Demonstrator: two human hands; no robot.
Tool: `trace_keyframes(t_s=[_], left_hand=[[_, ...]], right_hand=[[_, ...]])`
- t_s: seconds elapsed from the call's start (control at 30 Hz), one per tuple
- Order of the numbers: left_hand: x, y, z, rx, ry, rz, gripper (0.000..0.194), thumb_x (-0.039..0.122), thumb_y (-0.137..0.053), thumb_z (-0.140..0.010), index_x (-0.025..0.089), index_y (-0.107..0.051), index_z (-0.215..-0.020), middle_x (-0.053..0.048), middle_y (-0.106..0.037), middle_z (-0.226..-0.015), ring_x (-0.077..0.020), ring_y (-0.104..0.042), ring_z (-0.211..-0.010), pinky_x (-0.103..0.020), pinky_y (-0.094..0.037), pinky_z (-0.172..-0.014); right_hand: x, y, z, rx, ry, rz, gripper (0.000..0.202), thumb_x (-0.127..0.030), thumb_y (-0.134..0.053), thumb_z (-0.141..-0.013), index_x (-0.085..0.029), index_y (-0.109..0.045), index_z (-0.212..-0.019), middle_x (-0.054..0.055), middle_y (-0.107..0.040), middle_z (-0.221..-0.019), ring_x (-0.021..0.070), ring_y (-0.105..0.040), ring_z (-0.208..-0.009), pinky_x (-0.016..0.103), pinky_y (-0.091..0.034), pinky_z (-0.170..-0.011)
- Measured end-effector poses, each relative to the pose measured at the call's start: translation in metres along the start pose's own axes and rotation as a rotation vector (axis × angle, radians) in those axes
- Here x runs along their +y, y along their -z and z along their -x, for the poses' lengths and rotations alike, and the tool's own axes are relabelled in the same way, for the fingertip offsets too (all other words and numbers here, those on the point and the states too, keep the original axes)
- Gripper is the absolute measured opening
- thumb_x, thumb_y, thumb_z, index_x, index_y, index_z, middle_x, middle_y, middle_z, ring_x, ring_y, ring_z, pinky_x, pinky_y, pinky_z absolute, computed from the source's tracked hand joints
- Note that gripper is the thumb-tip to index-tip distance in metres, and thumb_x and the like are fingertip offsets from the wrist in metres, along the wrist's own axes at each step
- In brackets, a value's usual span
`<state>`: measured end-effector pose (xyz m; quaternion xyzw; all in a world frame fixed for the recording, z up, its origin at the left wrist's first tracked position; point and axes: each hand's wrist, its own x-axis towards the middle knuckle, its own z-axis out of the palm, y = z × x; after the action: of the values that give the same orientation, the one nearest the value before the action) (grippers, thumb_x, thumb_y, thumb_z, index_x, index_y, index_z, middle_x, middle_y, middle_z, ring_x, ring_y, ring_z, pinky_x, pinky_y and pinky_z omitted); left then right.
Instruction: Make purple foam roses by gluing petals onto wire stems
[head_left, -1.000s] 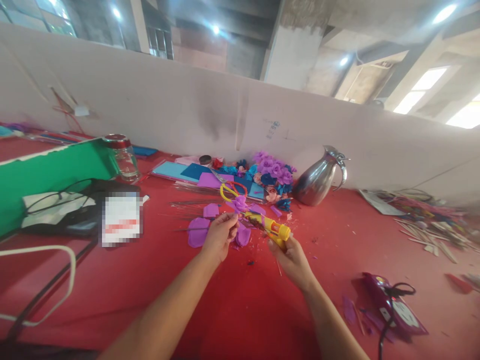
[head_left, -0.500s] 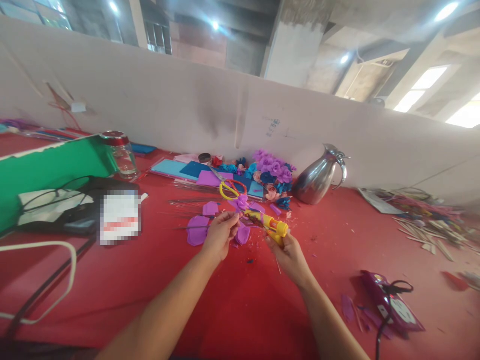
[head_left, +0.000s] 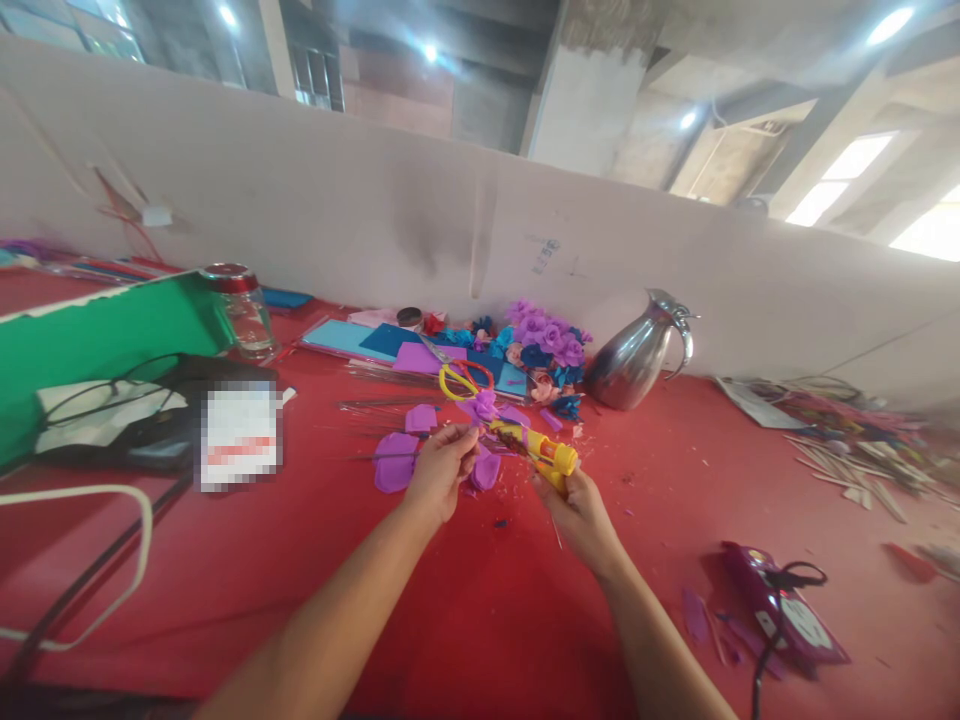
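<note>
My left hand [head_left: 444, 470] is closed in a pinch on a thin wire [head_left: 381, 457] that sticks out to the left. My right hand [head_left: 577, 508] is wrapped round a yellow glue gun [head_left: 553, 456], whose front end points left toward my left fingers. Just beyond the fingertips is a small purple flower [head_left: 484, 405]; whether it is joined to the wire is unclear. Purple petals [head_left: 394, 462] lie to the left and beneath my left hand. Scissors [head_left: 459, 380] with yellow and red handles rest behind the flower.
Paper flowers [head_left: 551, 335], coloured sheets [head_left: 337, 336] and a metal jug [head_left: 634, 352] stand along the wall. A lidded glass jar [head_left: 246, 315] is at left. A purple device [head_left: 787, 605] with a black cable lies front right, sticks [head_left: 862, 475] behind it.
</note>
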<state>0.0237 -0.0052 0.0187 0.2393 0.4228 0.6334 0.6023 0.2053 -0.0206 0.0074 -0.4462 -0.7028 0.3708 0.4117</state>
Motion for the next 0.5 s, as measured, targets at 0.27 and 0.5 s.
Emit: trace_keyframes(t_s=[0.27,0.5], left_hand=[[-0.0001,0.001,-0.0005,0.002,0.003,-0.001,0.038,0.034,-0.082,-0.049,0.013,-0.054,-0.064,0.006,-0.05,-0.051,-0.0009,-0.035,-0.038,-0.015,-0.02,-0.039],[-0.0019,0.0027,-0.0028,0.007,-0.018,0.009,0.037,0.034,-0.082,-0.05,0.013,-0.055,-0.065,0.005,-0.05,-0.051,-0.001,-0.034,-0.038,-0.016,-0.017,-0.038]], right_hand=[[-0.0023,0.0013,0.001,0.015,0.003,0.034,0.032,-0.037,-0.052,-0.086,-0.013,-0.057,-0.106,-0.004,-0.041,-0.064,0.0092,-0.032,-0.054,0.021,-0.028,-0.049],[-0.001,0.0034,0.0018,0.016,0.001,0.039,0.031,-0.041,-0.05,-0.087,-0.014,-0.058,-0.1,-0.004,-0.041,-0.064,0.0095,-0.033,-0.055,0.021,-0.029,-0.05]])
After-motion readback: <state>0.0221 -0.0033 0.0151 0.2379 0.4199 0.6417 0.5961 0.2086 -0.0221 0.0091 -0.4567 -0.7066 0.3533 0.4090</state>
